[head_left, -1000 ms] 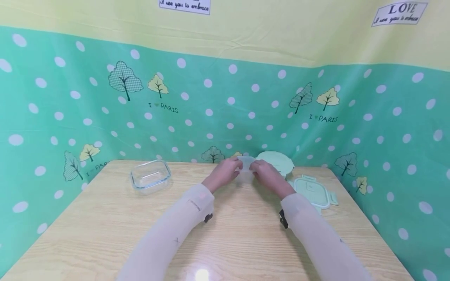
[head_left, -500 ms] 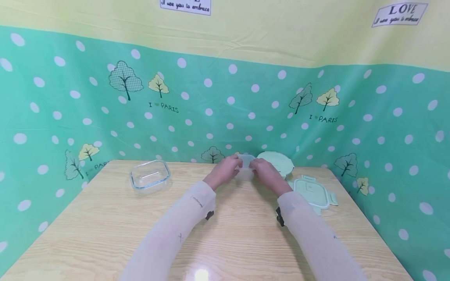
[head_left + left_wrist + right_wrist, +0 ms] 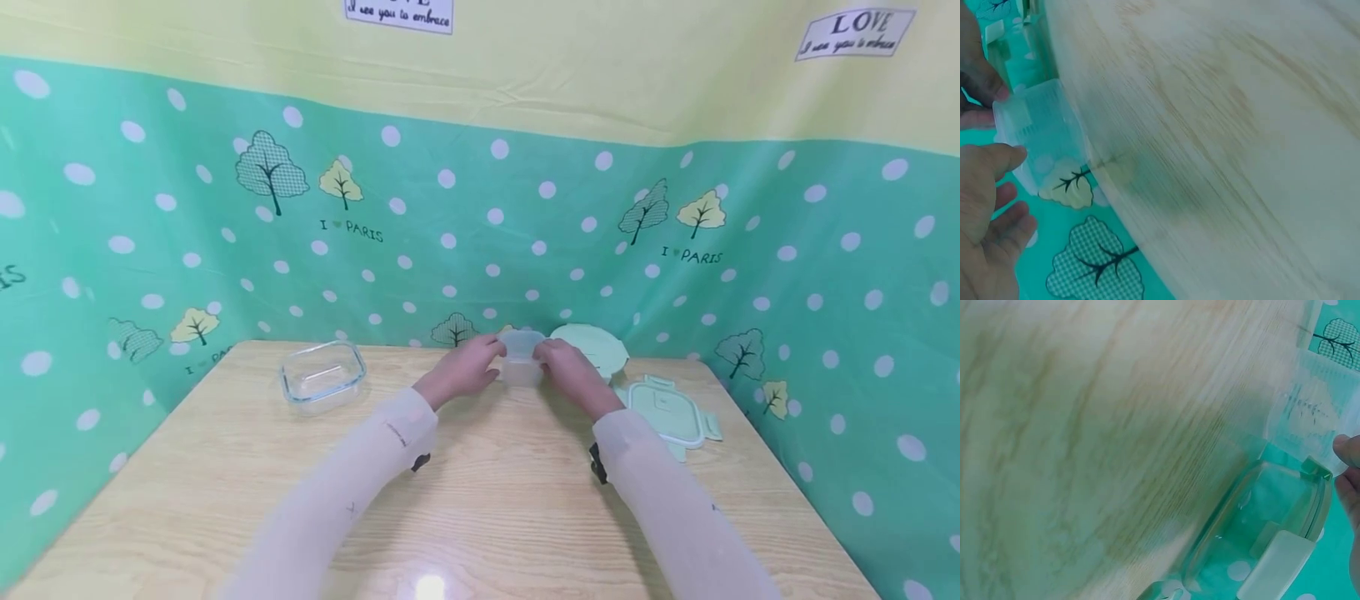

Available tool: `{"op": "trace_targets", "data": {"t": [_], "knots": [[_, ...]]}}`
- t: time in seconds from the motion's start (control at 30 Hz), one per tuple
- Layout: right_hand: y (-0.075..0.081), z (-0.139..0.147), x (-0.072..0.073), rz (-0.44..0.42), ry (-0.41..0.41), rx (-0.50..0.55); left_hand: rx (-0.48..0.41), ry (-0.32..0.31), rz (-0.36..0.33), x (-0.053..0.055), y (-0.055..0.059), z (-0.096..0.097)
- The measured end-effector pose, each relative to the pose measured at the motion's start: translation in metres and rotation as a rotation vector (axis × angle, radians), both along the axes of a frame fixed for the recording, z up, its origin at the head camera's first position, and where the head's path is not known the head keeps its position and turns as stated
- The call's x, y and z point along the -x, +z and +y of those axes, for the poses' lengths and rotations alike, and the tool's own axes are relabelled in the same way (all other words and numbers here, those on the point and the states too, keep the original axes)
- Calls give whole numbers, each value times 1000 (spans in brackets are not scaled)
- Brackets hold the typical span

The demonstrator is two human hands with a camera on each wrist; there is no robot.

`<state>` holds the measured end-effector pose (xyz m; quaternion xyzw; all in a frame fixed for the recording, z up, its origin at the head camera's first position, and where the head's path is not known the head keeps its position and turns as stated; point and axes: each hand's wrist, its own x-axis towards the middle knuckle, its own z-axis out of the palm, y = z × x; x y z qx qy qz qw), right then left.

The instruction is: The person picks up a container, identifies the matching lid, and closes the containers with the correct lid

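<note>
A small translucent box (image 3: pixel 522 372) sits near the far edge of the table (image 3: pixel 495 500), upright as far as the head view shows, with one flat side toward the person and its top facing up. Its outline looks compact, so which way its long axis runs cannot be told. The box lies between the two hands: the right hand (image 3: pixel 572 375) pinches its right edge between thumb and finger, while the left hand (image 3: pixel 463 368) is beside its left edge, fingers loose and spread rather than gripping; whether the left thumb touches the plastic is unclear. Just right of the box stands a lidded glass container (image 3: pixel 1272 519) with a pale green lid (image 3: pixel 591 346), and a square green lid (image 3: pixel 663 410) lies nearer the person, partly hidden by the right sleeve (image 3: pixel 660 475). A rectangular glass dish (image 3: pixel 322 387) is well apart to the left. The right wrist view cuts off most of the right hand, and see-through walls make it hard to tell whether the box is covered.
</note>
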<state>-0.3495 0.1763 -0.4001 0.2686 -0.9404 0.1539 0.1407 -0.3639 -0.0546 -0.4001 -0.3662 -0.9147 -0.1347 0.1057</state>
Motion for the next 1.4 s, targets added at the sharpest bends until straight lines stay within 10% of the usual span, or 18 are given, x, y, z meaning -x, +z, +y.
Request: {"op": "trace_targets", "data": {"t": [0.83,1.4], "knots": [[2,1,-2,-53,-4,-14,177,76,84,-21,14,-108],[5,2,-2,-11,19,-57,155,347,112,-42,17,-216]]}}
